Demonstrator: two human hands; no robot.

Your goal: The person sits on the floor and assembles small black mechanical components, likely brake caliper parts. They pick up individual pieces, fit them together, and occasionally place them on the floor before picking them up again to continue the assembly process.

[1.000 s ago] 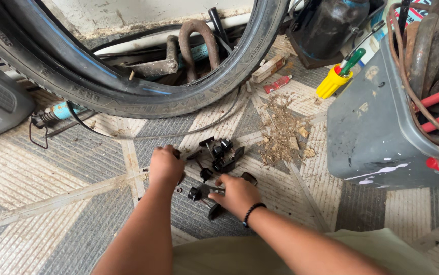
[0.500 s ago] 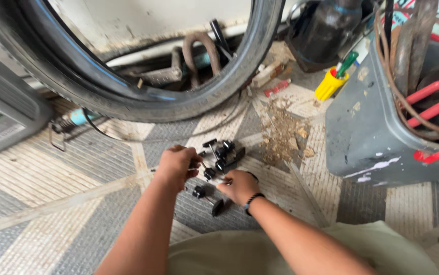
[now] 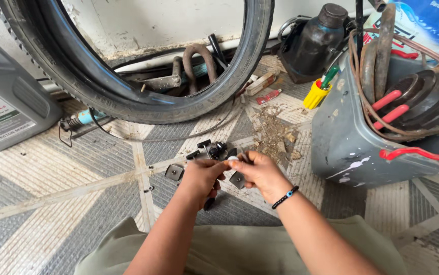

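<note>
My left hand (image 3: 201, 176) and my right hand (image 3: 259, 173) meet just above the tiled floor, fingertips together on a small metal part (image 3: 231, 160) with a pale end. Just beyond the fingers lies a cluster of small black metal parts (image 3: 210, 150). A square grey plate (image 3: 174, 172) sits left of my left hand, and another square piece (image 3: 237, 180) shows under my right thumb. A dark bead bracelet (image 3: 285, 197) circles my right wrist.
A big black tyre (image 3: 128, 97) leans against the wall ahead, with pipes behind it. A grey oil jug (image 3: 5, 99) stands at left. At right sit a grey bucket (image 3: 351, 147) of tools, a dark bottle jack (image 3: 313, 43) and a yellow screwdriver handle (image 3: 316, 94). Dirt (image 3: 275, 135) lies scattered.
Both hands have lifted from the parts on the floor and come together on one small piece. The view has shifted closer and slightly left.
</note>
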